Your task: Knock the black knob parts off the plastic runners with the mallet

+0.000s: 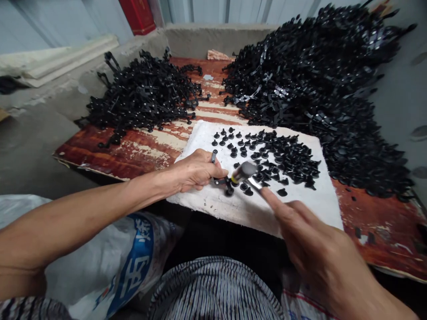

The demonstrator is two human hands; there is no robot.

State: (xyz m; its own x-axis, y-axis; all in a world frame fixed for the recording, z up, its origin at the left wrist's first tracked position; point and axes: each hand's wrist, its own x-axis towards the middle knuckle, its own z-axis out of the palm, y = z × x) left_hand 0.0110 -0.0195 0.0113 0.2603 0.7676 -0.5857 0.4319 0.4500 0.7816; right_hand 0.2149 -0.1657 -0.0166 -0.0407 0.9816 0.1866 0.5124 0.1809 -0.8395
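My left hand (195, 171) is closed, pinching a small black bracket piece (215, 169) against the white foam slab (310, 200). My right hand (320, 253) is wrapped round the handle of a small hammer (245, 172), index finger stretched along it. The hammer's head sits right over a black cap (229, 191) at the bracket's end. Several loose black caps (283, 158) are scattered over the slab just beyond the hammer.
A worn red wooden board (140, 151) carries the slab. A pile of black bracket parts (143, 95) lies at back left, a much bigger heap (320, 80) at back right. A white printed sack (130, 262) sits by my left forearm. Grey concrete surrounds the board.
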